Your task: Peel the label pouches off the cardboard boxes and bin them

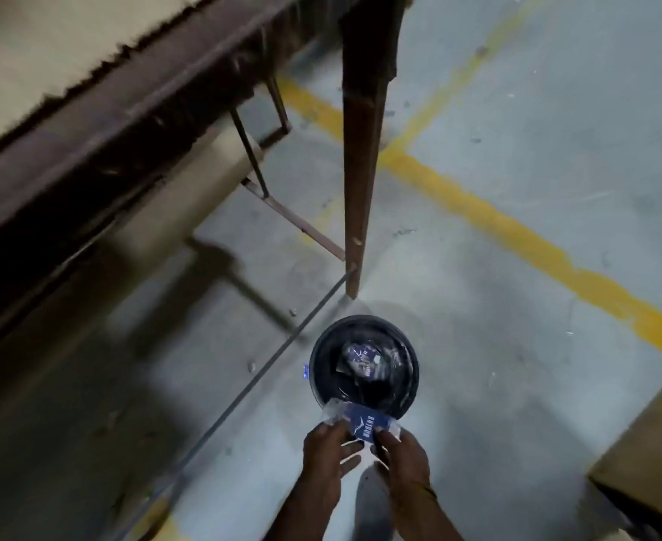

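Note:
A clear label pouch [362, 419] with a dark blue card inside hangs over the near rim of a round black bin [315, 369] on the floor. My left hand [327, 452] and my right hand [401, 456] both pinch the pouch's near edge from either side. Inside the bin lie several crumpled pouches [360, 359] with blue print. A cardboard box [649, 447] stands on the floor at the right edge, only its corner showing.
A brown metal-framed table [99, 123] covered with cardboard fills the upper left; its leg [360, 150] comes down just beyond the bin. Yellow lines [516, 232] cross the grey concrete floor. A thin rod [251, 384] runs diagonally along the floor left of the bin.

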A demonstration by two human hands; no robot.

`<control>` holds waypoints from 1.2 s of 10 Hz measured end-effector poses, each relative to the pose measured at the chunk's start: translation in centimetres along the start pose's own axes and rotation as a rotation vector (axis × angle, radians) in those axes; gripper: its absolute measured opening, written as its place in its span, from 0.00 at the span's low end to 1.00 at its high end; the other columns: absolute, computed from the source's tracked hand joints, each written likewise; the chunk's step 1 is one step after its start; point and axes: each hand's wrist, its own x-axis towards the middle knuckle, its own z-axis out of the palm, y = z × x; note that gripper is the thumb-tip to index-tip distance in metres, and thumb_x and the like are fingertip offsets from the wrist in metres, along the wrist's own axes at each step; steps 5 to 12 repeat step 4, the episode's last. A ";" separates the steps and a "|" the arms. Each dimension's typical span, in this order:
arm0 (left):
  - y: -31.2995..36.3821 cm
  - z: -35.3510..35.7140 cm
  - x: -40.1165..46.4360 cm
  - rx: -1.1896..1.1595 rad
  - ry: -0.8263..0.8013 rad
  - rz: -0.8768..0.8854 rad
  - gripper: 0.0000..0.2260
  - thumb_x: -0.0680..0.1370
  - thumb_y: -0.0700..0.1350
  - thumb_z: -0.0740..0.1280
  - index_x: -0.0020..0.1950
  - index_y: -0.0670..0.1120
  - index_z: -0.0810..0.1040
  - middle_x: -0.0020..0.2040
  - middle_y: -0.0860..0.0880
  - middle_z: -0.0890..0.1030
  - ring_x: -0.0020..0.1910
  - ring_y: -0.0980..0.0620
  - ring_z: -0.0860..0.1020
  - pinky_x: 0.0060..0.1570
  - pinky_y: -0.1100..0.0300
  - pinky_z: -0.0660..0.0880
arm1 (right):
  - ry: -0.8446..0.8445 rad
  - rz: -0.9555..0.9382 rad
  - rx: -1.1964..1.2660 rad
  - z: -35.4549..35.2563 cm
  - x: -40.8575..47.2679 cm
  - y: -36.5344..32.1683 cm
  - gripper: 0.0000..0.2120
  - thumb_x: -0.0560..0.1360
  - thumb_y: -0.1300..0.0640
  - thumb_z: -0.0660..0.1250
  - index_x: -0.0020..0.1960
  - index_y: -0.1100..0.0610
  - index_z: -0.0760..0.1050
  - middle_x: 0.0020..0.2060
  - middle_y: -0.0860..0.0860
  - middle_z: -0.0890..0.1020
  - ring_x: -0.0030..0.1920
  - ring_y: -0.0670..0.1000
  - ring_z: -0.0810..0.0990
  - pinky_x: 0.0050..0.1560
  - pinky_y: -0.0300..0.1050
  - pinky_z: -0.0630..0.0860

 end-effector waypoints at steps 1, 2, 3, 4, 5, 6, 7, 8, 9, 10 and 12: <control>-0.2 2.2 5.6 0.036 0.017 0.004 0.06 0.82 0.41 0.65 0.58 0.43 0.78 0.45 0.42 0.84 0.40 0.45 0.84 0.43 0.53 0.78 | 0.020 -0.051 -0.071 0.2 6.4 -0.5 0.05 0.78 0.63 0.68 0.53 0.62 0.78 0.45 0.60 0.83 0.42 0.55 0.80 0.38 0.44 0.73; -0.8 3.3 10.2 0.082 0.012 -0.050 0.04 0.82 0.43 0.65 0.53 0.43 0.79 0.46 0.42 0.84 0.40 0.46 0.83 0.42 0.54 0.77 | 0.036 -0.081 -0.150 0.2 11.8 -0.2 0.06 0.77 0.63 0.69 0.53 0.58 0.77 0.46 0.58 0.82 0.44 0.57 0.80 0.40 0.45 0.74; -1.6 3.1 12.8 0.164 0.048 -0.117 0.04 0.81 0.44 0.66 0.51 0.44 0.78 0.43 0.43 0.80 0.38 0.46 0.78 0.40 0.56 0.71 | 0.098 -0.058 -0.285 -0.2 16.2 1.2 0.13 0.72 0.64 0.73 0.55 0.55 0.76 0.45 0.58 0.83 0.46 0.61 0.82 0.45 0.52 0.77; -2.5 2.8 13.8 0.184 0.114 -0.075 0.01 0.81 0.43 0.66 0.51 0.46 0.77 0.41 0.43 0.78 0.38 0.46 0.75 0.40 0.57 0.70 | 0.217 -0.078 -0.349 -0.4 18.8 2.8 0.18 0.69 0.61 0.74 0.57 0.53 0.75 0.47 0.59 0.84 0.48 0.64 0.83 0.53 0.57 0.81; -2.5 2.8 13.8 0.184 0.114 -0.075 0.01 0.81 0.43 0.66 0.51 0.46 0.77 0.41 0.43 0.78 0.38 0.46 0.75 0.40 0.57 0.70 | 0.217 -0.078 -0.349 -0.4 18.8 2.8 0.18 0.69 0.61 0.74 0.57 0.53 0.75 0.47 0.59 0.84 0.48 0.64 0.83 0.53 0.57 0.81; -2.5 2.8 13.8 0.184 0.114 -0.075 0.01 0.81 0.43 0.66 0.51 0.46 0.77 0.41 0.43 0.78 0.38 0.46 0.75 0.40 0.57 0.70 | 0.217 -0.078 -0.349 -0.4 18.8 2.8 0.18 0.69 0.61 0.74 0.57 0.53 0.75 0.47 0.59 0.84 0.48 0.64 0.83 0.53 0.57 0.81; -2.5 2.8 13.8 0.184 0.114 -0.075 0.01 0.81 0.43 0.66 0.51 0.46 0.77 0.41 0.43 0.78 0.38 0.46 0.75 0.40 0.57 0.70 | 0.217 -0.078 -0.349 -0.4 18.8 2.8 0.18 0.69 0.61 0.74 0.57 0.53 0.75 0.47 0.59 0.84 0.48 0.64 0.83 0.53 0.57 0.81; -2.5 2.8 13.8 0.184 0.114 -0.075 0.01 0.81 0.43 0.66 0.51 0.46 0.77 0.41 0.43 0.78 0.38 0.46 0.75 0.40 0.57 0.70 | 0.217 -0.078 -0.349 -0.4 18.8 2.8 0.18 0.69 0.61 0.74 0.57 0.53 0.75 0.47 0.59 0.84 0.48 0.64 0.83 0.53 0.57 0.81; -2.5 2.8 13.8 0.184 0.114 -0.075 0.01 0.81 0.43 0.66 0.51 0.46 0.77 0.41 0.43 0.78 0.38 0.46 0.75 0.40 0.57 0.70 | 0.217 -0.078 -0.349 -0.4 18.8 2.8 0.18 0.69 0.61 0.74 0.57 0.53 0.75 0.47 0.59 0.84 0.48 0.64 0.83 0.53 0.57 0.81; -2.5 2.8 13.8 0.184 0.114 -0.075 0.01 0.81 0.43 0.66 0.51 0.46 0.77 0.41 0.43 0.78 0.38 0.46 0.75 0.40 0.57 0.70 | 0.217 -0.078 -0.349 -0.4 18.8 2.8 0.18 0.69 0.61 0.74 0.57 0.53 0.75 0.47 0.59 0.84 0.48 0.64 0.83 0.53 0.57 0.81; -2.5 2.8 13.8 0.184 0.114 -0.075 0.01 0.81 0.43 0.66 0.51 0.46 0.77 0.41 0.43 0.78 0.38 0.46 0.75 0.40 0.57 0.70 | 0.217 -0.078 -0.349 -0.4 18.8 2.8 0.18 0.69 0.61 0.74 0.57 0.53 0.75 0.47 0.59 0.84 0.48 0.64 0.83 0.53 0.57 0.81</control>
